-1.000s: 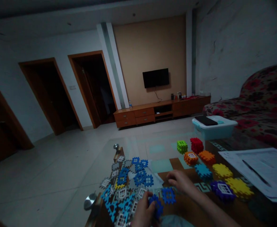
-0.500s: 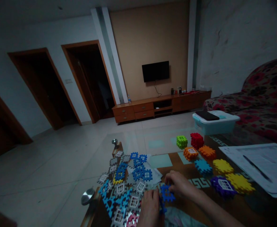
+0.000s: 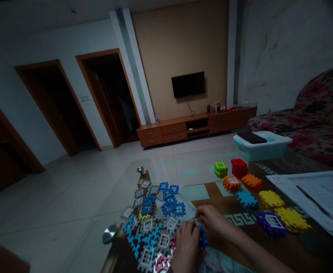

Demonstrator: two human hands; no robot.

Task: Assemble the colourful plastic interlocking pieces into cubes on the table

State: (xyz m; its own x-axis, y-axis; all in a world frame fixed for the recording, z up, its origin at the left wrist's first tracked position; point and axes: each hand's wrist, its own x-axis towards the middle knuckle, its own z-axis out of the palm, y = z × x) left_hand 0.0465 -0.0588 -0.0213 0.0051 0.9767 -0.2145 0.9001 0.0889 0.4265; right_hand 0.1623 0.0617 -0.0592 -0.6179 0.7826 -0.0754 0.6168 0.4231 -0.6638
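Note:
My left hand (image 3: 186, 242) is closed around blue interlocking plastic tiles (image 3: 203, 239) at the table's near edge, its fingers covering much of them. Just above and to the right, my right hand (image 3: 211, 219) has its fingertips pinched together. A thin dark edge shows at those fingertips, too small to name. Left of my hands lies a spread of loose tiles: grey ones with white window inserts (image 3: 164, 240), light-blue frames (image 3: 151, 237), a pink tile (image 3: 163, 262) and a pile of blue window tiles (image 3: 169, 204).
On the right stand stacked tile blocks: green (image 3: 220, 170), red (image 3: 239, 168), orange (image 3: 252, 182), yellow (image 3: 293, 219) and purple with a white window (image 3: 271, 223). Papers (image 3: 305, 189) with a pen (image 3: 314, 201) lie farther right. Behind them is a lidded bin (image 3: 264, 149).
The blue frame that stood open to view between my hands is now mostly covered by my left hand, which has moved right and up. My right hand has drawn slightly off it.

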